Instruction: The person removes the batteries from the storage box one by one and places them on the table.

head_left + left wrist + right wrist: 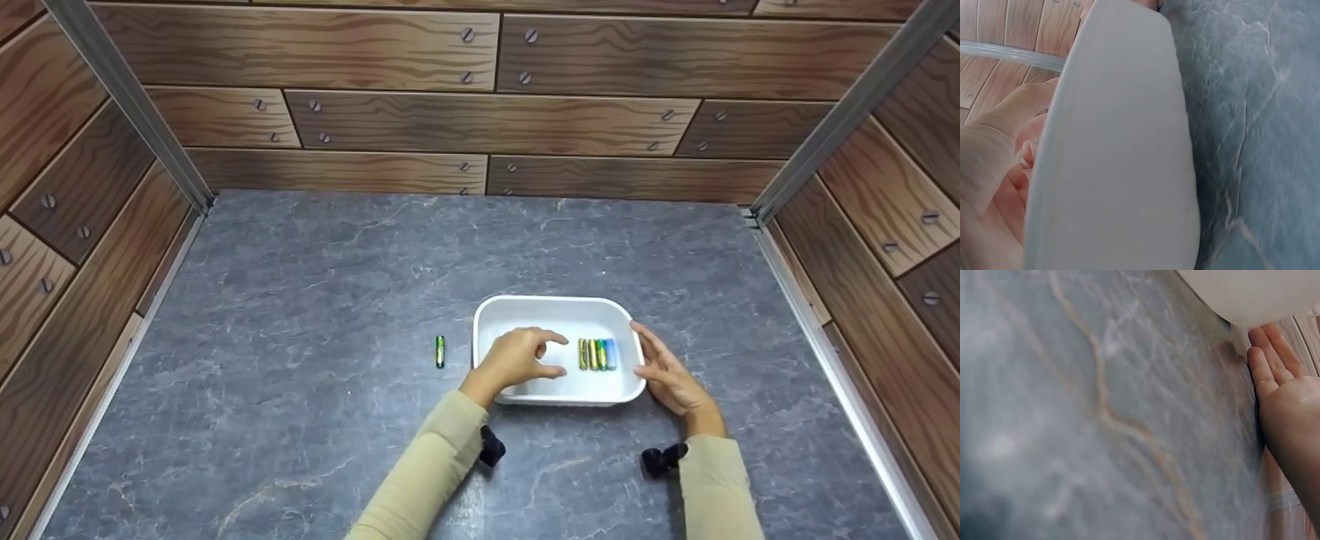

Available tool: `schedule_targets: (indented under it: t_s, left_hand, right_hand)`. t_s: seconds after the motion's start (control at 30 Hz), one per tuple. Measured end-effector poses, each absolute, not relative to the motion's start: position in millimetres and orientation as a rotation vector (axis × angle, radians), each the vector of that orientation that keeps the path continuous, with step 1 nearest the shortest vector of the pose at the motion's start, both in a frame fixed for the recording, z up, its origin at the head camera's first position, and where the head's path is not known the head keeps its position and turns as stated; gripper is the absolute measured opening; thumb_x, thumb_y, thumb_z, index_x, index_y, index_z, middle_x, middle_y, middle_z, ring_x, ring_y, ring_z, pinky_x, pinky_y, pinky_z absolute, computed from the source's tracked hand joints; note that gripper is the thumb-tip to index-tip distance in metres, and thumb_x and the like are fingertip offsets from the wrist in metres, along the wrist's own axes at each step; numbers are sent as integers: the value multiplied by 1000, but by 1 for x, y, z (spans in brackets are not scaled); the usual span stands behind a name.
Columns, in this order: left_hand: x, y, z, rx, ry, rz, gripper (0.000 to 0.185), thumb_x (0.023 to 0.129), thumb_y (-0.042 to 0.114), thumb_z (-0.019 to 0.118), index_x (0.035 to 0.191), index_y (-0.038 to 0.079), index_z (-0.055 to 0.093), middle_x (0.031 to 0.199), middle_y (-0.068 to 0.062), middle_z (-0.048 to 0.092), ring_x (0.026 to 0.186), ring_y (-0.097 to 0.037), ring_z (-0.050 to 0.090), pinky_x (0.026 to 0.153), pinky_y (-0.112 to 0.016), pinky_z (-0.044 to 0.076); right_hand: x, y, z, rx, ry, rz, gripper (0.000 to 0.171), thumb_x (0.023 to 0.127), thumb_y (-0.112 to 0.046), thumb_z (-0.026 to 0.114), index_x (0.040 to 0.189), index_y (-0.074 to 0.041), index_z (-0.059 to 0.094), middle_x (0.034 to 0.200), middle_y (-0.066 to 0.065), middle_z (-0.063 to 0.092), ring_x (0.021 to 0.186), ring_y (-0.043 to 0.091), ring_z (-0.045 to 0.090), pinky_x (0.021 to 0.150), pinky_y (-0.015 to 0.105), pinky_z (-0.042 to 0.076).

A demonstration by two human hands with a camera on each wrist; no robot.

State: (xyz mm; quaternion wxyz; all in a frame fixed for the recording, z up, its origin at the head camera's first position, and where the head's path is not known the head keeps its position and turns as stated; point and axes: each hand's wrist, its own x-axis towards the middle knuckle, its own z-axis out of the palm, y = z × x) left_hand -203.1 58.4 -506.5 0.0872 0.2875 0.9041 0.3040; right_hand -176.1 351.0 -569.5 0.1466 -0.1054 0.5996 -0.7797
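Now the left hand [517, 360] hung loosely curled and empty over the white plastic tray [559, 306], right hand [667, 375] flat beside it, the lone green battery [440, 351] probably next.

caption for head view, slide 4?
Hands flank a white tray holding four batteries; one battery lies outside.

The white tray's [1123, 146] outer wall fills the centre of the view. The left hand [994, 169] lies beyond its rim on the left, fingers [1024, 154] loosely curled. Grey marbled surface [1258, 129] lies to the right; wood-pattern wall [1010, 28] upper left.
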Motion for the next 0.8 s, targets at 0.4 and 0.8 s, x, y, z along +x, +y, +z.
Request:
schedule_targets:
  t_s: [0.4, 0.8]
  left_hand:
    - [-213, 90, -515, 748, 2687, 862, 48, 76, 37, 80, 121, 24, 67, 69, 9, 45, 62, -5, 37, 55, -18, 29]
    - [-217, 116, -523, 533, 2767, 710, 60, 73, 42, 82, 128, 30, 61, 117, 2, 70, 104, -15, 66, 82, -31, 54]
  right_hand:
    - [-176, 350, -570, -252, 1714, -2263, 72, 88, 12, 50, 150, -16, 27, 140, -23, 47, 127, -5, 49, 101, 17, 45]
    - [-174, 350, -572, -253, 1736, -2264, 73, 88, 13, 49, 152, -11, 23, 141, -22, 47, 127, -4, 49, 100, 17, 44]
